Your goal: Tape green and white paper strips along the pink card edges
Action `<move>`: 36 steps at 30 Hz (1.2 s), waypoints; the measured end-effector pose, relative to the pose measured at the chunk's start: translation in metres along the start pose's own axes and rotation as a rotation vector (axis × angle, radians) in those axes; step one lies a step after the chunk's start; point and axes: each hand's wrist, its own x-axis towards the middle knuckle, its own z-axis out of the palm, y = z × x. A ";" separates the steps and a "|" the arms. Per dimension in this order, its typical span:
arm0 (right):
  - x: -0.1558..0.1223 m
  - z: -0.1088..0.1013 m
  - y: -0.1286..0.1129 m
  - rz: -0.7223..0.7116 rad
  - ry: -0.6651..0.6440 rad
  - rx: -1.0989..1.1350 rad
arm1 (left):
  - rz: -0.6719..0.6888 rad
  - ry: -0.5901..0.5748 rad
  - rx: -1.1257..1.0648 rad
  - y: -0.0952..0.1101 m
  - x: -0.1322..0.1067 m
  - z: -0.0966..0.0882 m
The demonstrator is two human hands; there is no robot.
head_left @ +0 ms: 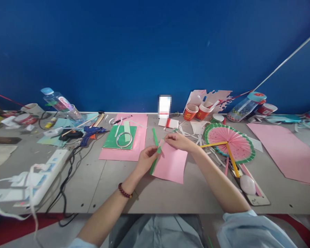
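A pink sheet of paper (172,165) is held just above the grey table, its left edge lined with a green paper strip (153,166). My left hand (147,159) is closed on the green strip along that edge, thumb and fingers pressed together. At the sheet's top corner, my right hand (179,142) pinches the pink paper between thumb and fingers. A loose green end (155,136) sticks up beyond my left fingertips. To the right lies a round pleated paper fan (228,141), pink with a green rim like a watermelon, with yellow sticks.
Left of my hands, a green paper pack (108,141) with a tape roll (124,139) rests on pink paper. Farther left are a blue glue gun (93,132) and a power strip (48,175). Red paper cups (190,112) stand behind; another pink sheet (286,151) lies right.
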 end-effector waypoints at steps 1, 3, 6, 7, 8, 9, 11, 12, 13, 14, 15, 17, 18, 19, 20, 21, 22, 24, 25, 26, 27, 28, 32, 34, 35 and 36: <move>0.001 0.000 0.001 -0.003 -0.002 0.002 | -0.069 -0.018 -0.033 0.001 0.000 0.000; 0.001 0.001 0.003 -0.011 0.010 0.012 | -0.179 -0.037 -0.066 0.004 -0.002 0.000; 0.000 0.003 0.003 -0.077 0.049 0.039 | -0.265 -0.007 -0.105 0.007 -0.003 0.000; -0.002 0.003 0.002 -0.119 0.042 0.033 | -0.269 0.009 -0.111 0.007 -0.003 0.000; -0.003 0.004 0.001 -0.169 0.021 0.017 | -0.261 0.024 -0.113 0.007 -0.003 0.000; -0.004 0.005 -0.001 -0.224 -0.003 -0.002 | -0.245 0.035 -0.112 0.007 -0.002 0.000; -0.006 0.008 -0.004 -0.333 -0.026 -0.035 | -0.203 0.042 -0.107 0.006 -0.001 0.000; -0.007 0.010 -0.005 -0.380 -0.011 -0.044 | -0.186 0.041 -0.104 0.006 0.000 0.001; -0.006 0.013 -0.006 -0.417 0.016 -0.049 | -0.175 0.038 -0.102 0.006 0.000 0.001; -0.006 0.015 -0.007 -0.443 0.043 -0.055 | -0.169 0.035 -0.098 0.006 0.000 0.001; -0.006 0.018 -0.007 -0.460 0.063 -0.061 | -0.166 0.036 -0.095 0.005 0.001 0.001; -0.005 0.021 -0.007 -0.472 0.072 -0.075 | -0.160 0.042 -0.092 0.005 0.000 0.001; -0.006 0.022 -0.007 -0.470 0.063 -0.087 | -0.157 0.043 -0.090 0.005 0.000 0.001; -0.007 0.023 -0.008 -0.466 0.048 -0.104 | -0.156 0.041 -0.085 0.005 0.000 0.001; -0.007 0.024 -0.008 -0.460 0.034 -0.124 | -0.155 0.041 -0.076 0.004 0.000 0.000; -0.008 0.024 -0.009 -0.454 0.024 -0.143 | -0.152 0.040 -0.064 0.004 0.000 0.000; -0.008 0.025 -0.009 -0.446 0.023 -0.156 | -0.147 0.040 -0.052 0.004 0.000 0.000; -0.007 0.025 -0.008 -0.439 0.049 -0.159 | -0.125 0.047 -0.036 0.003 0.001 0.000; -0.006 0.025 -0.008 -0.441 0.071 -0.150 | -0.116 0.054 -0.034 0.002 0.001 0.000; -0.005 0.025 -0.006 -0.446 0.091 -0.139 | -0.117 0.059 -0.034 0.002 0.001 0.000; -0.003 0.024 -0.005 -0.449 0.104 -0.127 | -0.125 0.062 -0.034 0.001 0.001 0.000; -0.001 0.024 -0.004 -0.450 0.112 -0.115 | -0.134 0.065 -0.034 0.000 0.001 0.000; 0.003 0.023 0.000 -0.391 0.125 -0.050 | -0.147 0.041 -0.052 -0.002 0.000 0.001; 0.004 0.023 0.001 -0.356 0.134 -0.013 | -0.150 0.025 -0.063 -0.002 -0.001 0.001; 0.005 0.023 0.002 -0.342 0.138 0.003 | -0.156 0.020 -0.068 -0.002 -0.001 0.001; 0.005 0.024 0.002 -0.331 0.144 0.016 | -0.160 0.017 -0.072 -0.002 -0.002 0.001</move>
